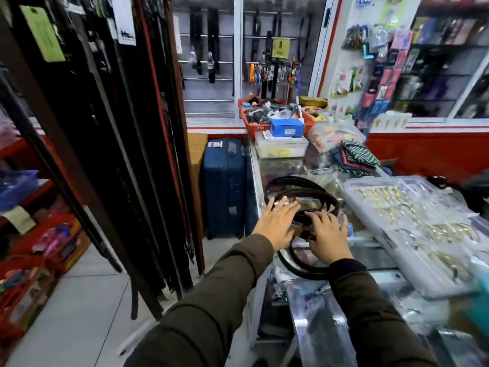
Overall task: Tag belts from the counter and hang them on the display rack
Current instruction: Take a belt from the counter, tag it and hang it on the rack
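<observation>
A pile of dark looped belts (299, 193) lies on the glass counter (370, 256). My left hand (277, 225) rests flat on the near left side of the pile, fingers spread, a ring on one finger. My right hand (329, 234) lies over a brown buckle end (301, 231) of the belts, fingers curled down onto it. One black loop (296, 266) hangs over the counter's near edge below my right hand. The display rack (127, 154) with many dark hanging belts stands at left.
A clear plastic box of gold-coloured jewellery (412, 223) sits right of the belts. Behind them are folded cloth (357, 157), a red basket (309, 123) and a blue box (287, 127). A blue suitcase (225, 186) stands on the floor between rack and counter.
</observation>
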Demonstrator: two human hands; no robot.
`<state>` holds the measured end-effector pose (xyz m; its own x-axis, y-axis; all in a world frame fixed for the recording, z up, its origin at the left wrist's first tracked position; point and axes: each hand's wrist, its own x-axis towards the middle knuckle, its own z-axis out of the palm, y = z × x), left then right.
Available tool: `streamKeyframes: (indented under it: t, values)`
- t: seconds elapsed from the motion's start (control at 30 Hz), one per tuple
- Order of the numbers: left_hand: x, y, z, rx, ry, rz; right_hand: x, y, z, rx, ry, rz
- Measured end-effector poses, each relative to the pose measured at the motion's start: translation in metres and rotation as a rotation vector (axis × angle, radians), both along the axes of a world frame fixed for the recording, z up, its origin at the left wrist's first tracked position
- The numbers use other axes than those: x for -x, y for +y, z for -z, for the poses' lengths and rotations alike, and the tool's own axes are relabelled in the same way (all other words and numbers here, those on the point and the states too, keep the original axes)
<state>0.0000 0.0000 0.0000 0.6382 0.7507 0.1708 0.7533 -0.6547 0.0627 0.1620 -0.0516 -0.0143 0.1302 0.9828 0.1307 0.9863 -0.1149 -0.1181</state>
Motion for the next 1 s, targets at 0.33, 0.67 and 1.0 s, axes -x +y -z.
streamKeyframes:
  t: [0.33, 0.67, 1.0]
  values:
    - [-0.031, 0.018, -0.001, -0.068, 0.182, 0.003, -0.012, 0.016, 0.004, -0.025, -0.16, 0.067]
    - [-0.035, 0.018, -0.01, -0.07, -0.049, 0.017, -0.027, 0.007, -0.01, -0.274, -0.06, 0.091]
    - [0.019, 0.007, -0.042, 0.261, -0.928, -0.301, 0.028, 0.033, -0.047, -0.355, 0.959, 0.061]
